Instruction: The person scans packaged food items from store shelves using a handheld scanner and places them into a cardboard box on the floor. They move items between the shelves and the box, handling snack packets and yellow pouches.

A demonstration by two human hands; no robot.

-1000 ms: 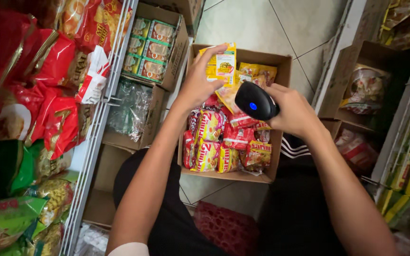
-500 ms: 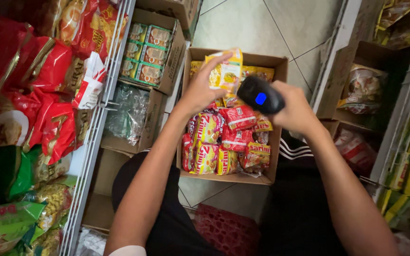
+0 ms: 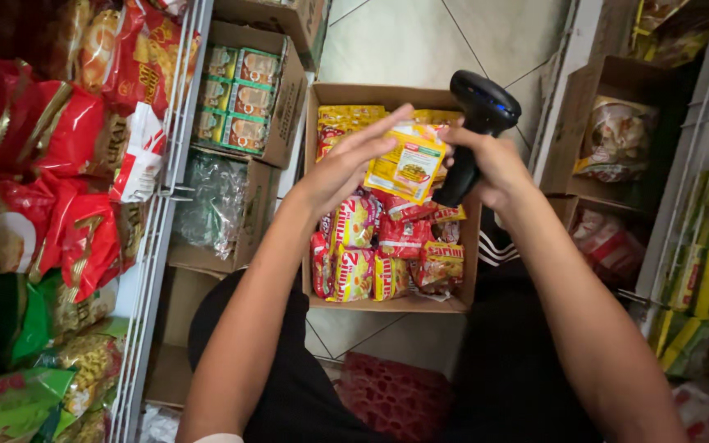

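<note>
Head view, looking down: the left hand (image 3: 346, 164) pinches a yellow sachet (image 3: 406, 164) by its left edge, holding it up above the cardboard box (image 3: 387, 302) of snack packets on the tiled floor. Just to the right, the right hand (image 3: 490, 160) is wrapped tight around the handle of a black handheld scanner (image 3: 476, 123). The sachet looks light, thin and floppy, probably slick, so gripping an edge seam suits it best.
</note>
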